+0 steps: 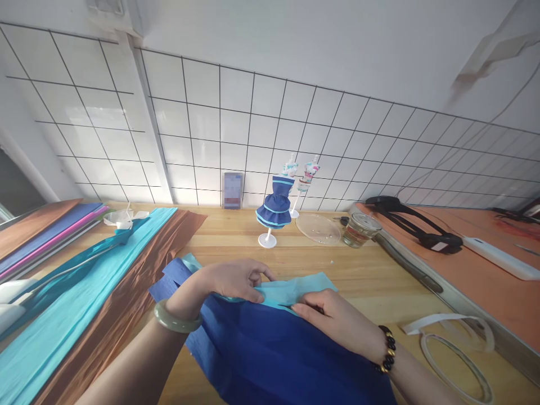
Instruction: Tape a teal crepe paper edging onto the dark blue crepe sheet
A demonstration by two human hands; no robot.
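Observation:
A strip of light blue crepe paper lies along the far edge of a large dark blue crepe paper sheet. My left hand is closed, its thumb and fingers pinching the light blue strip near its middle. To the right, my right hand is also closed, its thumb and forefinger at the strip's near edge. A thin dark tip shows just left of those fingers; I cannot tell what it belongs to. The dark blue sheet hangs down towards me, under both wrists.
Beyond my hands stands a small dress form in a blue ruffled dress. A clear dish and a glass cup are to its right. Brown crepe paper lies left. White tape loops lie right, beside an orange surface.

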